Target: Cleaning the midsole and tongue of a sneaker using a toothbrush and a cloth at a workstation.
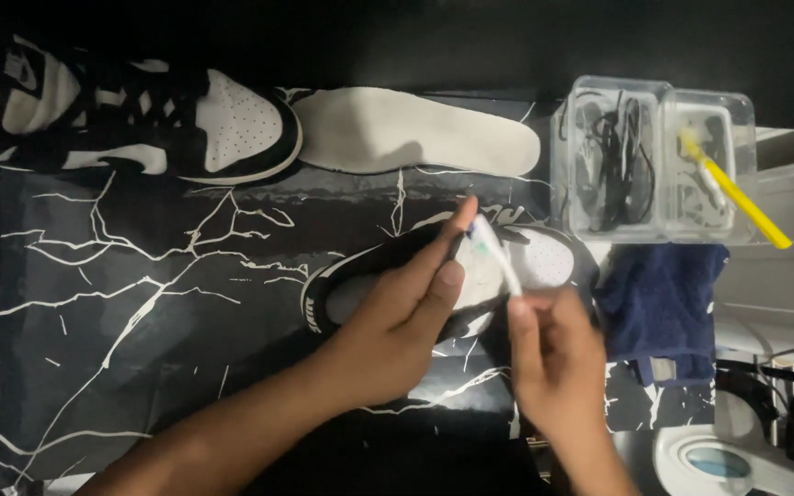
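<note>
The right hand (558,354) is pinched shut around the handle of a small white brush (496,253), thumb and fingers together near its lower end. The brush slants up and to the left from that hand, so its bristled head lies above and left of the knuckles, right over the shoe. The left hand (402,317) lies on the black-and-white shoe (507,271), fingers stretched out and closed over its upper; the forefinger reaches up beside the brush head, almost touching it. The shoe sits directly under and between both hands, its long axis running left to right, toe toward the right, heel toward the left. The left hand is the nearer of the two, resting on it, while the right hand meets it only through the brush.

Just right of the shoe lies a dark blue cloth (659,308). Above that stand two clear plastic boxes (654,165), one with black laces, the other with a yellow-handled brush (737,197) sticking out. Farther up lie a pale insole (415,133) and the second shoe (130,115), well apart, all on a black marbled mat (140,294) covering the tabletop.
</note>
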